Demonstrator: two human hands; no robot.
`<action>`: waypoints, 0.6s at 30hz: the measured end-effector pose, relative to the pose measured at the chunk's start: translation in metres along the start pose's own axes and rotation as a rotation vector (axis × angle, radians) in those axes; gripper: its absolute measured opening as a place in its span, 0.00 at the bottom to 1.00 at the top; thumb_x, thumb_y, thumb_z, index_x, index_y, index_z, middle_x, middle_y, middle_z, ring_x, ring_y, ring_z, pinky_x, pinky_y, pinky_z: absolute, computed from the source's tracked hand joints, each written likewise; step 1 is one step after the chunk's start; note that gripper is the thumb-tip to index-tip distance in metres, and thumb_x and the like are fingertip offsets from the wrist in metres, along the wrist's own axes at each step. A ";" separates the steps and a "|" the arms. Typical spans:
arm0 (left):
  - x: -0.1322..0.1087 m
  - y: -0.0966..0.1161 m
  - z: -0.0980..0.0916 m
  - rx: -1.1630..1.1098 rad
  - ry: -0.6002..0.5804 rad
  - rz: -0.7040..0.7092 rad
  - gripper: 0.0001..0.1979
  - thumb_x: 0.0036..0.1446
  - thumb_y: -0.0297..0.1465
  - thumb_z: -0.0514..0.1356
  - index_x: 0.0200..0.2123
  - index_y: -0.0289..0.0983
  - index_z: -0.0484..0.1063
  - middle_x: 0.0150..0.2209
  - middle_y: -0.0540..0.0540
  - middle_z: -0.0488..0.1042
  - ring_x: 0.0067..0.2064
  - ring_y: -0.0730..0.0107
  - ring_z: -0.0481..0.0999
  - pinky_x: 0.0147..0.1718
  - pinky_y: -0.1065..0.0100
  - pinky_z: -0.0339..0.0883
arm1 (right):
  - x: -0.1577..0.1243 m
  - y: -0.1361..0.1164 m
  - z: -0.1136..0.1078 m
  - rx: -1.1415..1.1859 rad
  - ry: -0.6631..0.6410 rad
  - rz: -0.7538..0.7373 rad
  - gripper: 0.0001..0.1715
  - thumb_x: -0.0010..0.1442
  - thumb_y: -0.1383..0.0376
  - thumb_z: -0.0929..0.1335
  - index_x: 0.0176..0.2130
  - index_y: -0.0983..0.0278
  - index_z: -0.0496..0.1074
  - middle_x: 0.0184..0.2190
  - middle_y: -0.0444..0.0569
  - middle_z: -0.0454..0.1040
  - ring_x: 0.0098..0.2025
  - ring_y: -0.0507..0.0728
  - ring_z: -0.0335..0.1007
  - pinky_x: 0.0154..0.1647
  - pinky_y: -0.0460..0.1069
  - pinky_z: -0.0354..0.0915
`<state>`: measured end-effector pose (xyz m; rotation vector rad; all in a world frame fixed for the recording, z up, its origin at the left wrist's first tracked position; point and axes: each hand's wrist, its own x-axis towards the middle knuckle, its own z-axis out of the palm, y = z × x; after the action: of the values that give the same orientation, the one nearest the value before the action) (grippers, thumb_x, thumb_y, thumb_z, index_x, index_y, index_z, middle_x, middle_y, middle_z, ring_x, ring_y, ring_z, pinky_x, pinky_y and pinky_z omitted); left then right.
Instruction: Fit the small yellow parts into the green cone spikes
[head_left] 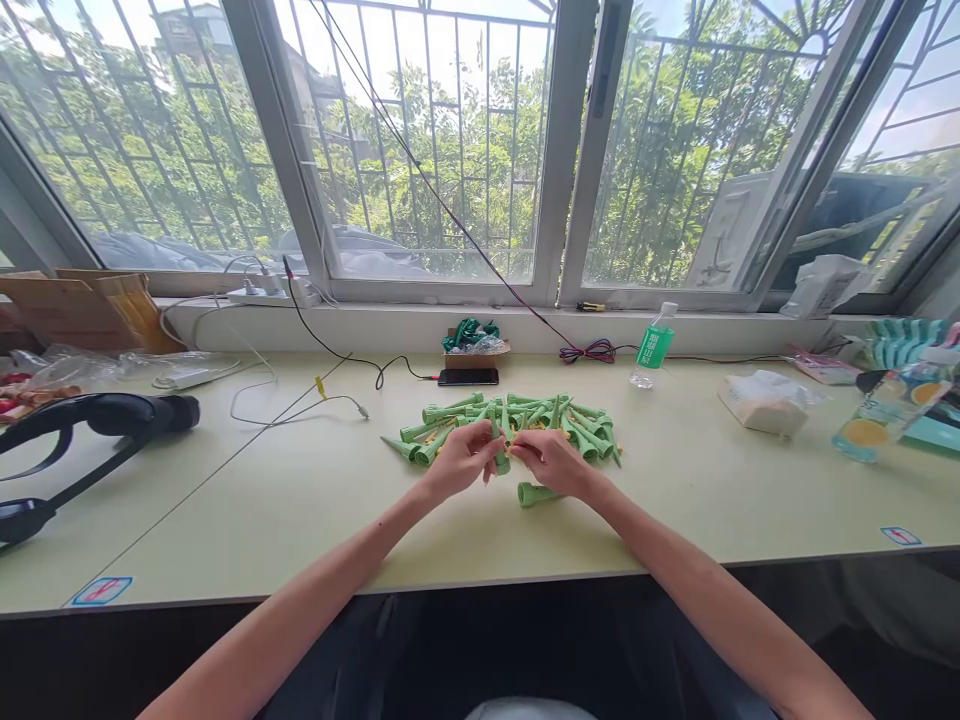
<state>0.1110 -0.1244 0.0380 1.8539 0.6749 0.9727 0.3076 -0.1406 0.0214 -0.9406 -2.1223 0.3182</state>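
Note:
Several green cone-shaped pieces [592, 432] lie in a loose pile on the pale table, with small yellow bits among them. In front of the pile, my left hand [465, 458] is closed on a green cone [499, 450], held roughly upright. My right hand [551, 462] is beside it with thumb and fingers pinched near the cone; what is between them is too small to make out. A single green cone [534, 494] lies under my right wrist, apart from the pile.
Behind the pile are a phone [468, 377] and a small box [477, 358] of green material. A bottle [654, 345], a tissue pack [766, 402] and a water jug [874, 425] stand right. A black headset [112, 415] and cables [322, 397] lie left.

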 end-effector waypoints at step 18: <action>0.000 0.000 -0.004 -0.154 -0.037 -0.152 0.17 0.59 0.43 0.59 0.32 0.34 0.67 0.21 0.52 0.65 0.21 0.78 0.64 0.19 0.74 0.61 | 0.001 0.001 0.003 -0.008 0.004 -0.099 0.16 0.66 0.64 0.60 0.28 0.65 0.67 0.22 0.43 0.63 0.25 0.50 0.55 0.29 0.45 0.53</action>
<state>0.1075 -0.1223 0.0395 1.6575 0.6888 0.8647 0.3058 -0.1392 0.0193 -0.8374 -2.1598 0.2577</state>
